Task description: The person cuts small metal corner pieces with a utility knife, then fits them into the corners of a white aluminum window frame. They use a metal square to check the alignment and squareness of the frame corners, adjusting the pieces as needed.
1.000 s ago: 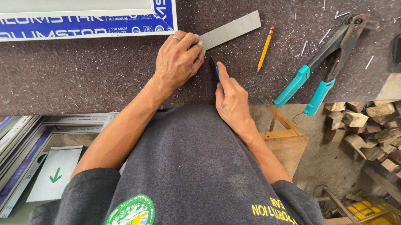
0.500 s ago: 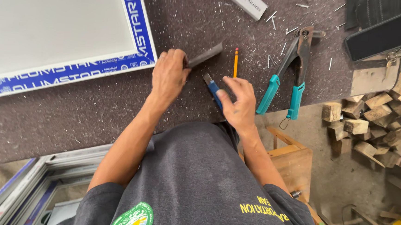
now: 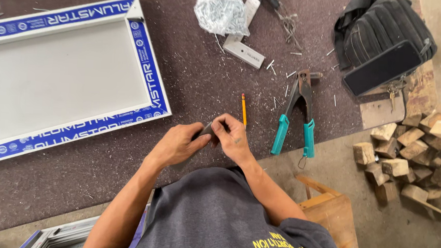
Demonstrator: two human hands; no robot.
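Observation:
My left hand and my right hand meet over the near edge of the dark felt-covered table. Between them is a small flat grey metal piece, mostly hidden by the fingers. The left hand wraps it from below, and the right hand's fingertips pinch its upper end. A yellow pencil lies on the felt just beyond the right hand. To the right of the pencil rests a hand riveter with teal grips.
A white aluminium frame with blue protective tape fills the table's left. Farther back lie a clear bag of fasteners and a grey bracket. A black bag with a phone sits right; wood blocks and a wooden stool lie below.
The left hand was pressing a grey metal strip flat on the table; now both hands hold a grey piece together near the table's edge. The view has shifted to take in more of the table.

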